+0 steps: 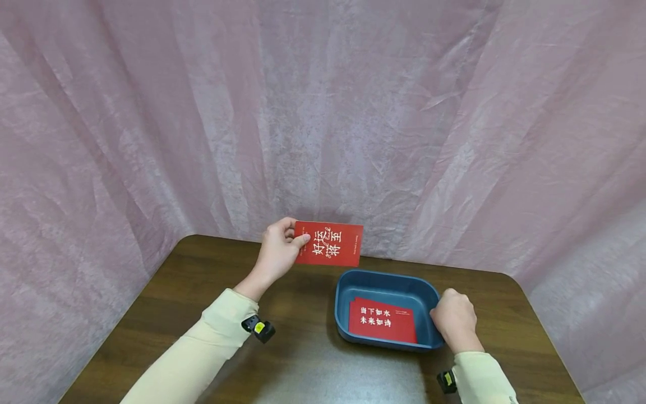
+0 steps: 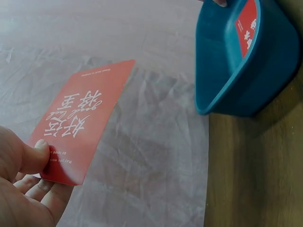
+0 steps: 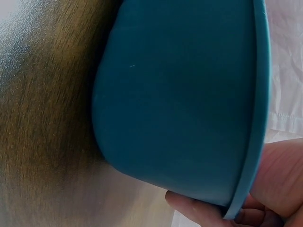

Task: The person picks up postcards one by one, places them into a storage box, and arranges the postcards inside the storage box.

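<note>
Nearest the camera in the head view, two cream sleeves [image 1: 202,348] come in from the bottom edge, each with a small black and yellow wrist camera [image 1: 259,329] strapped at the cuff. The right hand [image 1: 454,320] grips the right-hand rim of a dark blue plastic tray [image 1: 386,279] that sits on the brown wooden table [image 1: 166,303]; the right wrist view shows the fingers [image 3: 194,204] curled under the tray's outer wall and the thumb on the rim above, so the hand is closed round that edge. Flat on the tray's floor lies a red card with white Chinese characters [image 1: 382,321], its near edge against the tray's near wall and its right end just beside the gripping hand. Farther back and to the left, the left hand [image 1: 276,252] is raised above the table's far edge, pinching a second red card [image 1: 330,243] by its left end, thumb on the printed face and fingers behind it. This card also bears white Chinese characters, is held roughly upright with its face toward the camera, and is well clear of the tray, up and to the left of it. Behind everything hangs a crumpled pink cloth backdrop [image 1: 353,112] that wraps around the table's far and side edges.
</note>
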`<state>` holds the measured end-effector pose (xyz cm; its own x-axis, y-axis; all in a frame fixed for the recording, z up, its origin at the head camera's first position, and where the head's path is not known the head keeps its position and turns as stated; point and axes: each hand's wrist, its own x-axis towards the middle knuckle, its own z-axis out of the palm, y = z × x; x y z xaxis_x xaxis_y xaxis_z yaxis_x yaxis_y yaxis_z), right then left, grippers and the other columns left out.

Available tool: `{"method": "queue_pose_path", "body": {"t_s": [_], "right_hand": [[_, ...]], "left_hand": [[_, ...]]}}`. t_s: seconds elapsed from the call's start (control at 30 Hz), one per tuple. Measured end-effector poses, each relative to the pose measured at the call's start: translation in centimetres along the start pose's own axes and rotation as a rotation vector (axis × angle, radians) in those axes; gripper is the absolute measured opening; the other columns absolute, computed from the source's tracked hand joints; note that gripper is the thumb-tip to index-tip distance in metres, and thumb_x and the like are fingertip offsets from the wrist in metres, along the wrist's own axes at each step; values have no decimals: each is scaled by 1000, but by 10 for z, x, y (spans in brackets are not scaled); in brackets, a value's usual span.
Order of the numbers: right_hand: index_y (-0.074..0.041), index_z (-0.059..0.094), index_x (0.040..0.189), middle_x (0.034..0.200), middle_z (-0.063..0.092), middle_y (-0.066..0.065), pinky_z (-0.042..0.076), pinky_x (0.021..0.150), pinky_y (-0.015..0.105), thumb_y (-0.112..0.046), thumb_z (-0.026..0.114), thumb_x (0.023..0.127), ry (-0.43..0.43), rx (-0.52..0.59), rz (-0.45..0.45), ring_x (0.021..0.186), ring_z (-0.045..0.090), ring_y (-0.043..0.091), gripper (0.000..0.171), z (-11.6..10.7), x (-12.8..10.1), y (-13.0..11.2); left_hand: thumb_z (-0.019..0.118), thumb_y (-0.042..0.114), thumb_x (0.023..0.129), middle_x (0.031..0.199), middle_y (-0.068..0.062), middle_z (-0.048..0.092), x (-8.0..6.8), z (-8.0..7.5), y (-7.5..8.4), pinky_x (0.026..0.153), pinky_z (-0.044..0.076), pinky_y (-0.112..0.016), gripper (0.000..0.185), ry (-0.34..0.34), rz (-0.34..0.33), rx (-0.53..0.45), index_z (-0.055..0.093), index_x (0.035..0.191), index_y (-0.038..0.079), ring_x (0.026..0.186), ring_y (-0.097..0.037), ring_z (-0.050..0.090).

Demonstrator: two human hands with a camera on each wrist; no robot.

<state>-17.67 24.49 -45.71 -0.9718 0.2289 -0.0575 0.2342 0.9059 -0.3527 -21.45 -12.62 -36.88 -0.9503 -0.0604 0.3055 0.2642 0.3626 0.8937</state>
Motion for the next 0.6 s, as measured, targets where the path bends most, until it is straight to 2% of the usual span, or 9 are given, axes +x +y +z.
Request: {"method": "queue_pose_path", "body": {"t_s": [0.23, 0.6], "right_hand": [[6, 60, 75, 67, 60, 20, 45, 43, 39, -9, 60, 77, 2, 6, 2, 56, 56, 29, 15, 0, 0, 2], [4, 58, 73, 64, 58, 18, 44, 42, 37, -8, 57, 78, 0, 14, 3, 55, 55, 27, 13, 0, -2, 3]], "left_hand": [[71, 9, 82, 74, -10, 68, -2, 15, 2, 53, 52, -28, 14, -2, -3, -66, 62, 91, 7, 61, -17, 66], [74, 9, 79, 74, -9, 70, -13, 43, -3, 53, 54, -29, 18, -8, -23, -128, 63, 92, 8, 61, -17, 67]]}}
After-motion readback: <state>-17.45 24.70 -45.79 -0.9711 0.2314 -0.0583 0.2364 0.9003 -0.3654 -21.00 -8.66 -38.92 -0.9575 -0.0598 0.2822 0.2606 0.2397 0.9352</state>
